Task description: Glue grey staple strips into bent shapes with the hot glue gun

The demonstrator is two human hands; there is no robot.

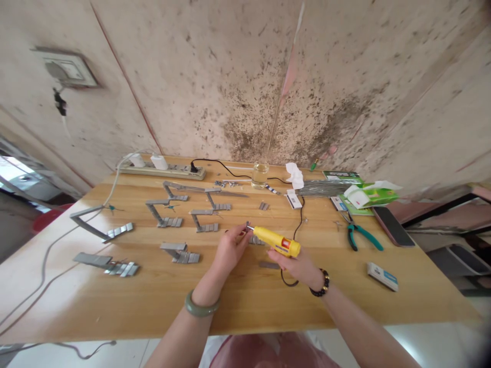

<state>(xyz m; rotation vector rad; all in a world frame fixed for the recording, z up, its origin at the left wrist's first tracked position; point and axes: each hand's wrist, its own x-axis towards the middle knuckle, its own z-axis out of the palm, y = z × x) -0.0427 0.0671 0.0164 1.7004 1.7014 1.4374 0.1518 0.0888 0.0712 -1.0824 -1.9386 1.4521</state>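
My right hand (293,266) is wrapped round the handle of a yellow hot glue gun (274,239), whose nozzle points left. In a pinch, my left hand (232,248) holds a small grey piece (247,225) right at the nozzle tip. Whether the tip touches the piece I cannot tell. Partly hidden beneath the gun lie grey jointed slats (256,240) on the table. A flat grey strip (269,265) rests just left of my right fingers. To the left stand several bent grey brackets with slatted feet, among them one bracket (203,220) close to my left hand.
At the back of the wooden table (245,312) are a power strip (164,170), a glass of yellowish liquid (260,176) and a bundle of grey rods (326,188). Teal-handled pliers (362,236), a phone (394,226) and a small box (382,276) lie right. Cables (49,248) cross the left side.
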